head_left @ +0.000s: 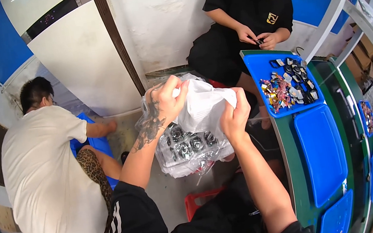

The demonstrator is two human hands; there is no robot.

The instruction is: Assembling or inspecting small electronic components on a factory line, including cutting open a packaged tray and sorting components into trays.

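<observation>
Between both hands a thin white plastic sheet or bag is stretched out and crumpled. My left hand, on a tattooed forearm, is closed on its left edge. Its right edge is pinched by my right hand, fingers closed. Just beneath lies a larger clear plastic bag, wrinkled and partly covered by the white plastic and my hands. Several small black ringed parts show in rows inside it. What the bag rests on is hidden.
On the right, a green workbench bears a blue tray of small black and colourful parts and an empty blue tray. One person sits beyond, handling a small black part; another crouches left beside a blue bin. A red stool stands below.
</observation>
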